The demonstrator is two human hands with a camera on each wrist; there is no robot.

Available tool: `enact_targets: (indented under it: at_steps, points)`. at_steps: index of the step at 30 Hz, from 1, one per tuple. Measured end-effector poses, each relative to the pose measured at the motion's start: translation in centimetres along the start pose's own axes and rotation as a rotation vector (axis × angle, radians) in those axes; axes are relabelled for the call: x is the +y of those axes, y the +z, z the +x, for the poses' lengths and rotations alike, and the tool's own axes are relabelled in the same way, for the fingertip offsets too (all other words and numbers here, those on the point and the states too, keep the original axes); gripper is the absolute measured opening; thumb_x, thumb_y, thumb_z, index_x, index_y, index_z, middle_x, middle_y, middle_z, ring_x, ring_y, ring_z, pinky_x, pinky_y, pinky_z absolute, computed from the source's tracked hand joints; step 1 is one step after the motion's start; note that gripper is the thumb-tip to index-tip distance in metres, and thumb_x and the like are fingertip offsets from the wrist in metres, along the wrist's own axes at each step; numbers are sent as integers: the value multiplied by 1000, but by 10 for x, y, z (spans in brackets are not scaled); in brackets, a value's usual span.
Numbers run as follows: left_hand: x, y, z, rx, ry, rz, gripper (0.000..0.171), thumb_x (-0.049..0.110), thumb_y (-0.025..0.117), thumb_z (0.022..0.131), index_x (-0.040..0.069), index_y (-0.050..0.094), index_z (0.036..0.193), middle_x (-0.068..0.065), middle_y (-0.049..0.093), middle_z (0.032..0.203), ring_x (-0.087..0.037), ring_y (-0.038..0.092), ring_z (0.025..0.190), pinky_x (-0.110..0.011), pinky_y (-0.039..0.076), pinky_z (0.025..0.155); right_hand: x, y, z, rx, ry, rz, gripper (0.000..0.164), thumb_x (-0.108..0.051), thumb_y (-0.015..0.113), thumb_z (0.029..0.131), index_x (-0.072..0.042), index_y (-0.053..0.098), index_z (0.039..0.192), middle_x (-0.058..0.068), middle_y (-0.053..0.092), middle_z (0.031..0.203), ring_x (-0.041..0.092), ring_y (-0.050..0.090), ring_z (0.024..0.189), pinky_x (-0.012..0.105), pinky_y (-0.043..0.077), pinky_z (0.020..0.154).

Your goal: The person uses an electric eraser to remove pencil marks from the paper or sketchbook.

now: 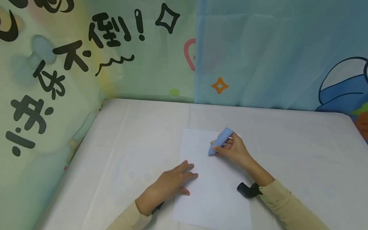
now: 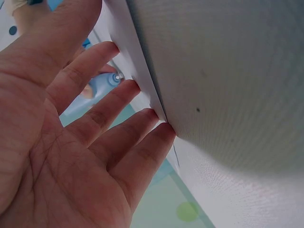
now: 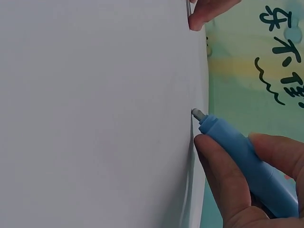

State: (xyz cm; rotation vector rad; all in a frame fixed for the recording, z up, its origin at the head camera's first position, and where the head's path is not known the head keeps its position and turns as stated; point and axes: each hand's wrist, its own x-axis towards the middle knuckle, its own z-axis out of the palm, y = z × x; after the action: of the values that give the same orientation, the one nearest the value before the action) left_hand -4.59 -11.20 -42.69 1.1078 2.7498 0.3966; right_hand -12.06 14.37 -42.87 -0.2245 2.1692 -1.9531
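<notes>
A blank white sheet of paper lies on the white-covered table. My right hand grips a thick light-blue pen-shaped tool, slanted with its tip down over the upper part of the sheet. In the right wrist view, the tool has a small greyish tip that meets the paper surface; thumb and fingers pinch its barrel. My left hand has its fingers spread over the sheet's left edge. Seen in the left wrist view, the fingertips of the left hand rest on the paper beside its edge.
The white table cover spreads around the sheet. A printed green cloth backdrop and a blue one stand along the table's far and left sides. A black wrist mount sits at the right cuff.
</notes>
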Motion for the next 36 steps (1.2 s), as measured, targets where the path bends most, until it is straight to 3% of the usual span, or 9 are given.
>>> enact_targets:
  at_steps: [18, 24, 29, 32, 36]
  points:
    - [1, 1, 1, -11, -17, -3, 58, 37, 75, 77, 18, 63, 131, -5, 51, 143, -25, 44, 137, -23, 57, 76, -1, -5, -13, -70, 79, 30, 46, 7, 66, 86, 12, 35, 119, 37, 61, 115, 16, 72, 89, 37, 59, 74]
    - [1, 0, 1, -7, -8, -28, 58, 35, 76, 77, 17, 63, 130, -6, 50, 144, -27, 43, 138, -22, 57, 71, 1, -22, -27, -33, 155, 61, 56, -4, 68, 90, 12, 32, 130, 19, 71, 107, 15, 72, 89, 32, 58, 78]
    - [2, -2, -1, -23, -12, -70, 58, 33, 76, 78, 15, 62, 131, -7, 49, 146, -28, 41, 139, -23, 56, 70, 4, -42, -44, -65, 147, 72, 38, -9, 57, 99, 14, 38, 122, 4, 74, 98, 14, 72, 88, 30, 58, 76]
    - [1, -2, -2, -14, -4, -83, 58, 32, 76, 78, 13, 62, 130, -9, 49, 145, -28, 42, 138, -23, 56, 70, 5, -50, -50, -56, 130, 124, 33, -4, 58, 97, 10, 38, 119, 1, 74, 97, 13, 71, 93, 30, 58, 78]
    - [1, 2, -1, 6, 14, -99, 57, 31, 77, 77, 12, 62, 130, -10, 50, 144, -29, 43, 137, -22, 56, 70, 3, -53, -51, -14, 105, 154, 39, 3, 64, 91, 4, 37, 118, 0, 73, 100, 11, 70, 98, 30, 57, 81]
